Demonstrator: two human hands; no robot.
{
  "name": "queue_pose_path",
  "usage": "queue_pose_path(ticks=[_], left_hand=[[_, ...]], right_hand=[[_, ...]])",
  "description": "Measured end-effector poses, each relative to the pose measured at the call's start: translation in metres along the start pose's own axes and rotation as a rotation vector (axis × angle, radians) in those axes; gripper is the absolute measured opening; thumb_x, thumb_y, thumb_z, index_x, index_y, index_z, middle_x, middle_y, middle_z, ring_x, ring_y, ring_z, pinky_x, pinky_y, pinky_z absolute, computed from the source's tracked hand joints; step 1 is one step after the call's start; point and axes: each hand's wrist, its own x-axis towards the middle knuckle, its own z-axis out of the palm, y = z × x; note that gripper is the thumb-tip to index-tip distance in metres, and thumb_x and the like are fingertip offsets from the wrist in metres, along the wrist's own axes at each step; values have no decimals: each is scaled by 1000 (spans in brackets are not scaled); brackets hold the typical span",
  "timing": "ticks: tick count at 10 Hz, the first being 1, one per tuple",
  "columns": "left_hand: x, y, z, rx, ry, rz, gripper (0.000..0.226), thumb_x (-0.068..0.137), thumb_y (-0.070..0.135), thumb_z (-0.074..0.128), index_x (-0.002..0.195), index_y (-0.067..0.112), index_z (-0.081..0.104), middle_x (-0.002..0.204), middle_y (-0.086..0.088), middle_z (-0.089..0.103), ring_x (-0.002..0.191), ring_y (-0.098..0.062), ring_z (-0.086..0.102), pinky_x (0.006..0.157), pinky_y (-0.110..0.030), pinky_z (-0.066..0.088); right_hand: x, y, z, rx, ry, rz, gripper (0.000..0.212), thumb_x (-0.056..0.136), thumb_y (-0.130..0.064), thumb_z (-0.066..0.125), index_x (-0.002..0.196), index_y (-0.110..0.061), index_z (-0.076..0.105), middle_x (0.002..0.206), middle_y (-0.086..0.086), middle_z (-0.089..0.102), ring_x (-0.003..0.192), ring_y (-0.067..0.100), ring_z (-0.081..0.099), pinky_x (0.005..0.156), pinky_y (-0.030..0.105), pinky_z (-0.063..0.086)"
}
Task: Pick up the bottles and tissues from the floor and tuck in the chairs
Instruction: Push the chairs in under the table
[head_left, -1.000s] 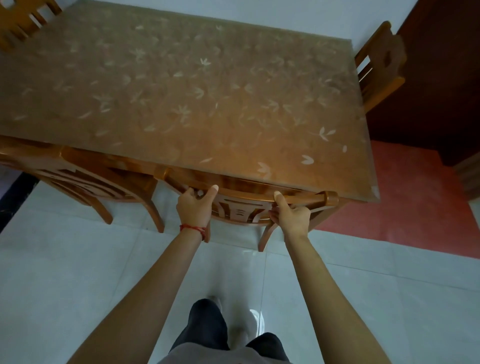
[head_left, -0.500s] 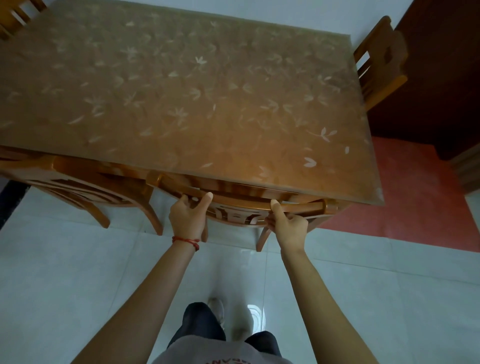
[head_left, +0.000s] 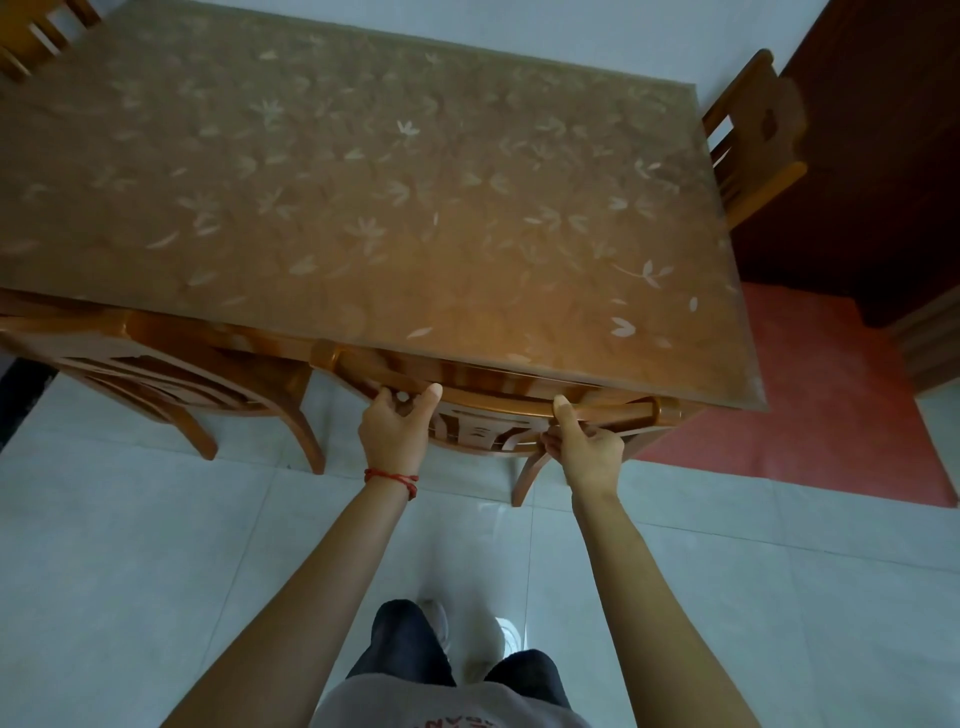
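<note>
A wooden chair (head_left: 498, 410) stands pushed under the near edge of the table (head_left: 363, 208), only its curved top rail and carved back showing. My left hand (head_left: 397, 428), with a red string on the wrist, grips the rail left of centre. My right hand (head_left: 589, 447) grips the rail to the right, thumb up on the rail. No bottles or tissues are visible on the floor.
A second chair (head_left: 156, 374) is tucked in to the left. Another chair (head_left: 753, 135) stands at the table's right end, one more at the far left corner (head_left: 36, 36). A red mat (head_left: 810, 395) lies right, pale tiles (head_left: 156, 545) under my feet.
The chair has slid a little further under the table with both hands still on its rail. My view has shifted slightly forward.
</note>
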Motion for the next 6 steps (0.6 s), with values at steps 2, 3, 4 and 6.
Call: queue_pose_path(ticks=[2, 3, 4, 6], left_hand=[[-1, -1, -4, 65, -22, 17, 42, 82, 35, 63, 104, 0, 60, 99, -14, 66, 94, -28, 60, 77, -30, 43], [-7, -4, -7, 109, -48, 51, 42, 84, 32, 60, 112, 0, 56, 107, -16, 64, 103, -31, 58, 82, -31, 42], [-18, -3, -13, 172, -60, 67, 52, 87, 27, 58, 130, 1, 44, 131, -18, 52, 123, -31, 46, 99, -34, 36], [-42, -13, -29, 291, -47, 233, 49, 88, 21, 58, 129, -1, 45, 133, -21, 49, 126, -32, 43, 104, -37, 33]], right_hand=[[-9, -6, -3, -105, -29, -44, 47, 85, -48, 55, 68, -4, 62, 69, 10, 64, 74, 24, 63, 80, 38, 51], [-12, -7, -8, -231, -48, -107, 46, 90, -46, 47, 56, -15, 52, 60, 1, 56, 63, 16, 54, 72, 32, 40], [-16, -3, -15, -333, -96, -157, 46, 92, -45, 46, 66, -9, 57, 61, 1, 54, 64, 17, 52, 71, 30, 38], [-28, 3, -27, -513, -236, -358, 23, 92, -33, 49, 92, -11, 56, 65, 5, 60, 60, 15, 58, 56, 29, 45]])
